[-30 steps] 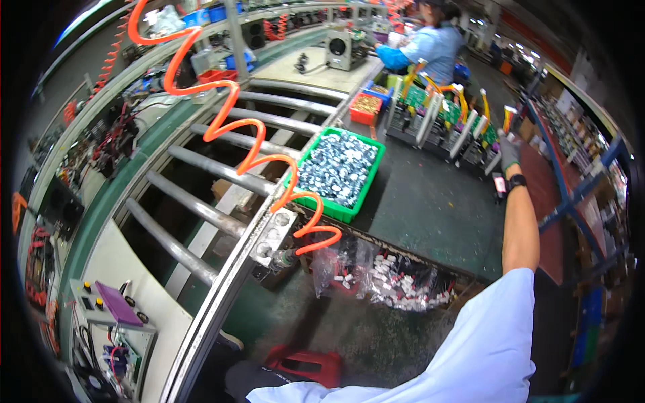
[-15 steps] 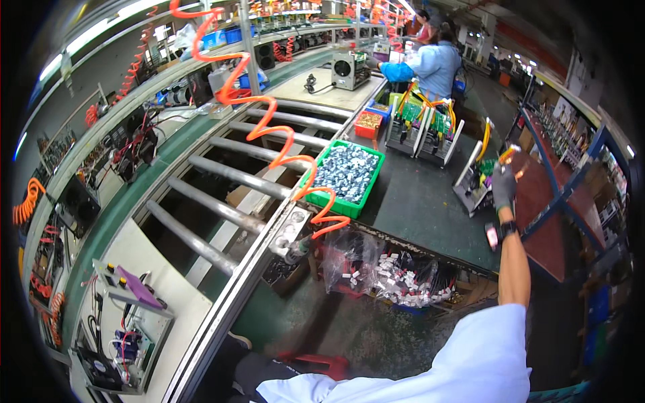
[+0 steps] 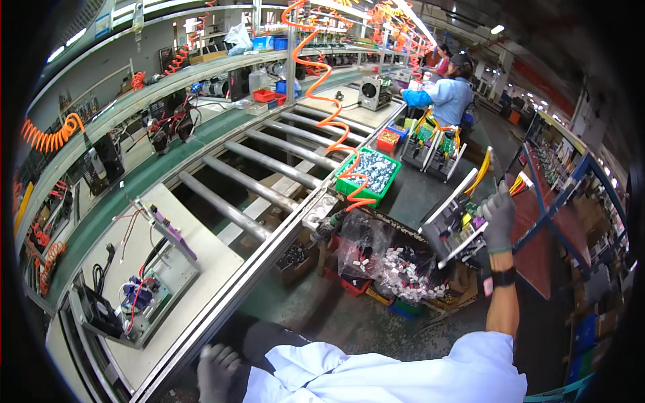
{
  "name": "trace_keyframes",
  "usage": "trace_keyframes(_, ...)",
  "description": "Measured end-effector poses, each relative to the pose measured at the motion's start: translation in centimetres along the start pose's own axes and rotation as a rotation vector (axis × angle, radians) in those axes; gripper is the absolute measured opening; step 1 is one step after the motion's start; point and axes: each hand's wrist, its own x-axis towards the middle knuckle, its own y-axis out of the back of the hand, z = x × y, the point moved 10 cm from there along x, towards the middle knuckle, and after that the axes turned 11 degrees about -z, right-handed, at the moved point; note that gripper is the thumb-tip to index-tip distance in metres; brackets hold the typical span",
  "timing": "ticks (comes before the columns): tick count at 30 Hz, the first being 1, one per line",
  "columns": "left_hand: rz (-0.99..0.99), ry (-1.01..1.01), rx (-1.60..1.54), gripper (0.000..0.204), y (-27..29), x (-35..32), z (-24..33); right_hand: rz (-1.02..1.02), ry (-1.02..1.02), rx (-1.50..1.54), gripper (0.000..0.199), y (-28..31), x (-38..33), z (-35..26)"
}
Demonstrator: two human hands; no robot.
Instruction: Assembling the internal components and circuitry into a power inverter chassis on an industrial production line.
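The circuit module (image 3: 451,230) is at the left of the right hand (image 3: 499,218), whose gloved fingers bend around its right end and hold it. Compared with half a second ago, it is nearer to the person, tilted over the near edge of the dark table (image 3: 415,198), and the left hand (image 3: 218,369) appears, fingers curled; I cannot tell if they hold something. The module has pale metal side plates and yellow wires.

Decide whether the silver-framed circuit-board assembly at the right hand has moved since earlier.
Yes: the assembly moved toward the camera, judged against the green rectangular plastic tray.
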Motion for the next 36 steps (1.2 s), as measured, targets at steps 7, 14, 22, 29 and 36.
trace_keyframes(7, -0.474, 0.374, 0.285, 0.038, -20.1, 4.9, -4.5, -0.495, -0.199, 0.471, 0.037, -14.6, -14.5, 3.0)
trace_keyframes(14, -0.647, 0.100, 0.235, 0.056, -22.0, -1.3, -2.2, -1.828, -0.472, 1.287, 0.057, -33.9, -30.2, 4.2)
trace_keyframes(22, -0.134, -0.409, 0.328, 0.022, -9.0, -7.3, 4.0, -2.676, -0.517, 1.233, 0.056, -47.1, -51.0, 5.8)
trace_keyframes(29, 0.384, -0.935, 0.828, 0.091, -10.3, -19.1, 14.9, -2.853, -0.084, 0.912, 0.069, -47.4, -59.1, 6.0)
trace_keyframes(36, 0.990, -1.218, 2.195, 0.089, -22.6, -28.6, 14.8, -2.191, 0.147, 0.052, 0.089, -47.7, -44.1, 14.4)
